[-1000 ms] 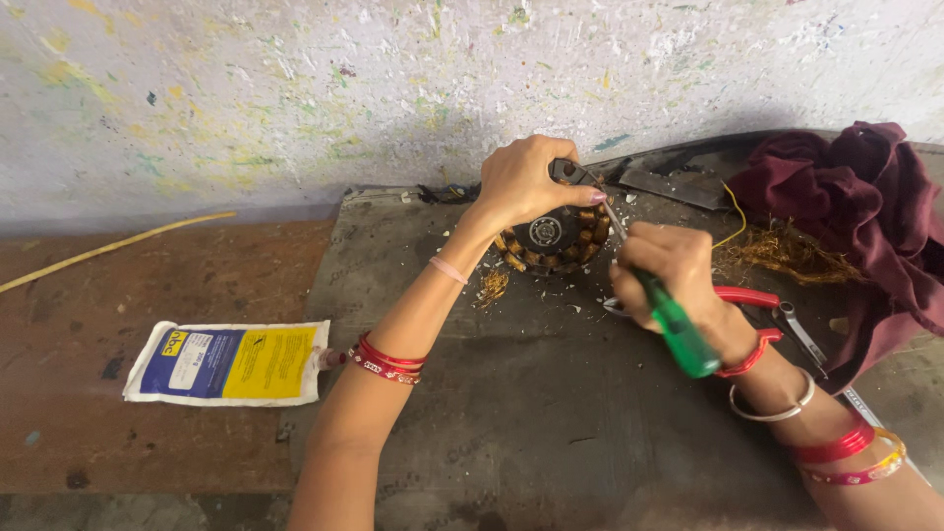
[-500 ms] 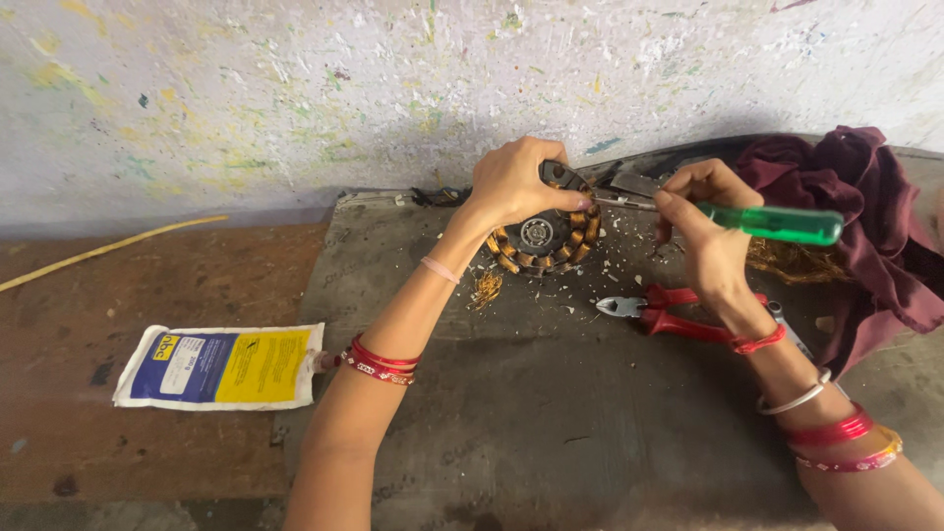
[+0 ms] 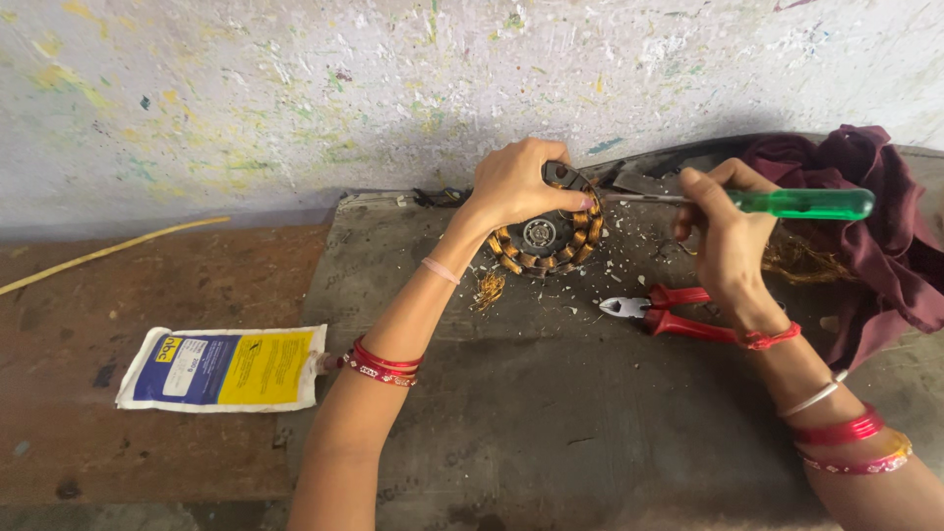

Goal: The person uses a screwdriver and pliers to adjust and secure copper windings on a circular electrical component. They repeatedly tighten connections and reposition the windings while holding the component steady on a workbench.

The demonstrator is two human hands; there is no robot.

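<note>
Prying at the copper windings of a round motor stator with a screwdriver.

The left hand (image 3: pixel 516 182) is clamped over the stator (image 3: pixel 544 236) from about ten o'clock, pinning it to the grey slab (image 3: pixel 551 413). The right hand (image 3: pixel 730 231) is closed round a green-handled screwdriver (image 3: pixel 787 203), whose blade reaches the stator's rim at two o'clock. The next move likely calls for levering under a coil while the stator is held firm. Red pliers (image 3: pixel 661 310) lie at four o'clock.

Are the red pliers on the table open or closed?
Closed: the red pliers lie flat, tips together, handles nearly parallel, beside the right hand.
</note>
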